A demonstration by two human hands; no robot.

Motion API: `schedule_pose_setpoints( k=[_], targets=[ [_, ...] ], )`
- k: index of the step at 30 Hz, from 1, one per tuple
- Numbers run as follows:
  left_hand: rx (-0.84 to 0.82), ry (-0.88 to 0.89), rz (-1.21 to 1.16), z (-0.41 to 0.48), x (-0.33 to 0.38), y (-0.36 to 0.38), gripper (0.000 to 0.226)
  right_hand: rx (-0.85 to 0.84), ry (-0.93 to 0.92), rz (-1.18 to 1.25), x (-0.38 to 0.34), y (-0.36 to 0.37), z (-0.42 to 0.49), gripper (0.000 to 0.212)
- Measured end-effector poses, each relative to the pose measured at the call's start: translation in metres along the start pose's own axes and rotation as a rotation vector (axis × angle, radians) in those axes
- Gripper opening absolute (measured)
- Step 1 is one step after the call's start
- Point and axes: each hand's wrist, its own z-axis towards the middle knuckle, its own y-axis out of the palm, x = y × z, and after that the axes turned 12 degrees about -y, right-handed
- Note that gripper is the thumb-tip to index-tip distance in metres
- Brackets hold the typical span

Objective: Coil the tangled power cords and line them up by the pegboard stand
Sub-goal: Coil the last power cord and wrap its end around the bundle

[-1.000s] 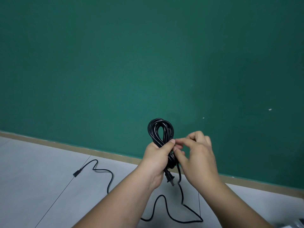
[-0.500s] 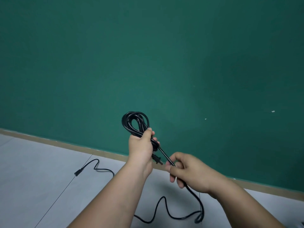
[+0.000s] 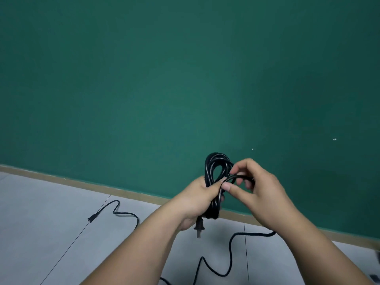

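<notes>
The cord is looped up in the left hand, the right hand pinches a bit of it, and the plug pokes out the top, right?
No. In the head view the plug hangs down below the left hand, not out the top. The cord is looped up in that hand, and the right hand does pinch a bit of it.

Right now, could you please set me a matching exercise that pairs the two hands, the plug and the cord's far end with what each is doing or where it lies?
Things:
1. left hand
2. right hand
3. plug
4. connector end

States:
A. lies on the floor
B. dangles under the left hand
C. grips the coil
D. pinches a single strand

Pairs: 1-C, 2-D, 3-B, 4-A.
</notes>
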Motion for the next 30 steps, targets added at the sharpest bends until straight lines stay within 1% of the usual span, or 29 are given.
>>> schedule_pose_setpoints(
  k=[3,4,6,7,8,11,12,14,17,19,20,22,24,25,27,30],
  targets=[
    [-0.132,-0.159,-0.258,-0.006,0.006,0.008,0.04,0.032,0.043,0.104,0.005,-0.004,0.001,0.035],
    [-0.167,-0.181,-0.279,-0.009,0.008,0.01,0.046,0.045,0.045,0.112,0.005,-0.006,0.001,0.036],
    [-0.237,-0.191,-0.235,-0.011,0.007,0.01,0.054,0.07,0.041,0.109,0.005,-0.009,0.002,0.041],
    [-0.274,-0.185,-0.193,-0.012,0.005,0.01,0.053,0.075,0.036,0.102,0.005,-0.01,0.002,0.043],
    [-0.313,-0.173,-0.147,-0.013,0.004,0.009,0.048,0.076,0.029,0.1,0.005,-0.012,0.003,0.045],
    [-0.404,-0.121,-0.019,-0.016,0.003,0.005,0.012,0.035,-0.014,0.101,0.004,-0.018,0.003,0.05],
    [-0.41,-0.119,-0.02,-0.016,0.003,0.003,0.012,0.013,-0.027,0.103,0.005,-0.02,0.003,0.048],
    [-0.383,-0.151,-0.119,-0.015,0.002,0.002,0.015,-0.038,-0.007,0.107,0.009,-0.024,0.002,0.041],
    [-0.352,-0.135,-0.354,-0.014,0.007,-0.004,0.015,-0.194,0.143,0.235,0.02,-0.028,0.0,0.037],
    [-0.294,-0.088,-0.467,-0.013,0.01,-0.009,0.017,-0.294,0.176,0.283,0.025,-0.027,-0.003,0.022],
    [-0.25,-0.078,-0.499,-0.011,0.011,-0.011,0.018,-0.282,0.169,0.286,0.026,-0.026,-0.003,0.016],
    [-0.168,-0.08,-0.507,-0.009,0.012,-0.014,0.019,-0.145,0.14,0.311,0.02,-0.025,0.0,0.015],
    [-0.104,-0.085,-0.412,-0.008,0.011,-0.012,0.017,0.022,0.087,0.31,0.009,-0.025,0.006,0.018],
    [-0.085,-0.092,-0.339,-0.008,0.009,-0.01,0.016,0.096,0.05,0.27,0.004,-0.024,0.009,0.018],
    [-0.101,-0.103,-0.185,-0.009,0.005,-0.003,0.013,0.235,0.017,0.136,-0.001,-0.02,0.01,0.016],
    [-0.173,-0.057,0.054,-0.011,0.0,0.007,0.011,0.386,0.074,0.037,0.0,-0.014,0.01,0.009]
  ],
)
